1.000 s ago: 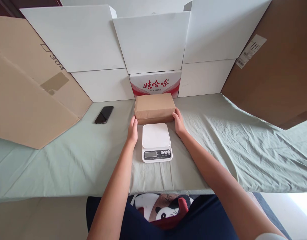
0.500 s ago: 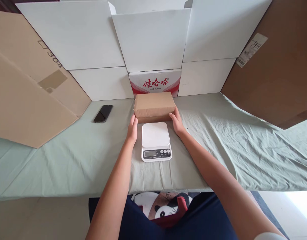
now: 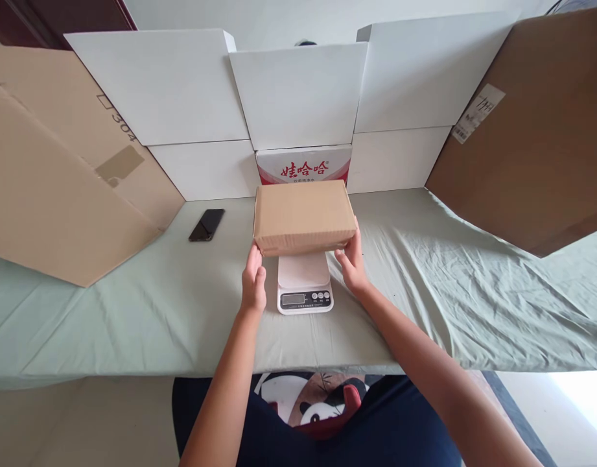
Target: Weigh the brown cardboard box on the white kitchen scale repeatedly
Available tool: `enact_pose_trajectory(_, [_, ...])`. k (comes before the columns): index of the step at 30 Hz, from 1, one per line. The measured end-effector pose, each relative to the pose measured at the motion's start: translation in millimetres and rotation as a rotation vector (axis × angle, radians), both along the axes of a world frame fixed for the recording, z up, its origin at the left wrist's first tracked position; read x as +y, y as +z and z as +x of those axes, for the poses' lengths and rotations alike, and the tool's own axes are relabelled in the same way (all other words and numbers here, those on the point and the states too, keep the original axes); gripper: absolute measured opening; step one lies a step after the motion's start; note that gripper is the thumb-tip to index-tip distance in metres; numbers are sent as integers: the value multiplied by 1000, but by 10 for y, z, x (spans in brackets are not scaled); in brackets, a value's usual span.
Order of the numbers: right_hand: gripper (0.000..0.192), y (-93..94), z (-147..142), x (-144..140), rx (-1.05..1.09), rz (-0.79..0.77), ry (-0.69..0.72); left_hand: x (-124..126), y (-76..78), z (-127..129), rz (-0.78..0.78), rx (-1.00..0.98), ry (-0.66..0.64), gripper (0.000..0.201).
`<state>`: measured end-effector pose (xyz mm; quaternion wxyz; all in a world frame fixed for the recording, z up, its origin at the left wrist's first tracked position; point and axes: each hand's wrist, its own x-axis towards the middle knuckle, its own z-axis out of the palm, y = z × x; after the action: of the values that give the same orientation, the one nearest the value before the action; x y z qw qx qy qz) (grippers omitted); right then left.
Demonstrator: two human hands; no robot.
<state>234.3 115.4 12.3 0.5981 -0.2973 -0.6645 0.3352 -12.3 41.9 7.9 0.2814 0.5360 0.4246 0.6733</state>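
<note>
A closed brown cardboard box [image 3: 303, 211] is held up between my two hands, above the back part of a white digital kitchen scale [image 3: 305, 275]. My left hand [image 3: 254, 280] grips the box's near left corner, fingers partly hidden beneath it. At the near right corner, my right hand [image 3: 352, 263] holds the box from the side and below. The box covers the rear of the scale's platform; whether it touches the platform I cannot tell. The scale's display and several round buttons face me, and the display looks blank.
A black phone [image 3: 207, 225] lies on the green tablecloth [image 3: 172, 324] to the left. White boxes [image 3: 298, 97] and a red-and-white printed carton [image 3: 304, 162] line the back. Large brown cardboard panels [image 3: 84, 175] stand at left and right.
The cardboard box has been lifted off the table behind the scale and brought nearer to me, over the platform's rear. Both hands moved with it. The view has tilted up slightly.
</note>
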Motion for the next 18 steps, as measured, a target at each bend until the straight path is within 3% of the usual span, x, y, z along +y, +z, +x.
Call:
enact_pose_trajectory(4, [84, -71, 113, -438, -25, -79, 7, -431, -163, 52, -50, -27, 21, 85])
enact_pose_trajectory(7, [84, -88, 169, -639, -59, -109, 5, -614, -237, 79, -85, -53, 27, 83])
enact_pose_trajectory(18, [84, -120, 162, -630, -66, -118, -6, -597, -190, 100, -121, -83, 20, 86])
